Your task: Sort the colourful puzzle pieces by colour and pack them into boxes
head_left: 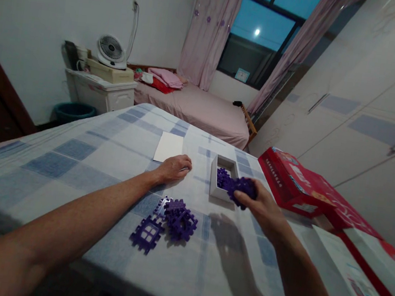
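Note:
My right hand [259, 201] is closed around a few purple interlocking plastic tiles [242, 191], with notched edges, at the near right corner of a white open box [221, 195]. More purple tiles [222, 177] lie inside that box. My left hand [175, 168] rests on the tablecloth beside a flat white box lid or card [169, 145], its fingers curled. What the left fingers hold, if anything, is hidden. Nearer to me lies a loose pile of purple tiles [181, 223], with a window-shaped tile [147, 233] flat beside it.
The table has a blue and white checked cloth [119, 143]. Red boxes [287, 180] and a white carton [354, 277] stand along its right side. Behind are a bed [202, 108], a small cabinet [98, 89] with a fan [111, 51], and a teal basin [74, 111].

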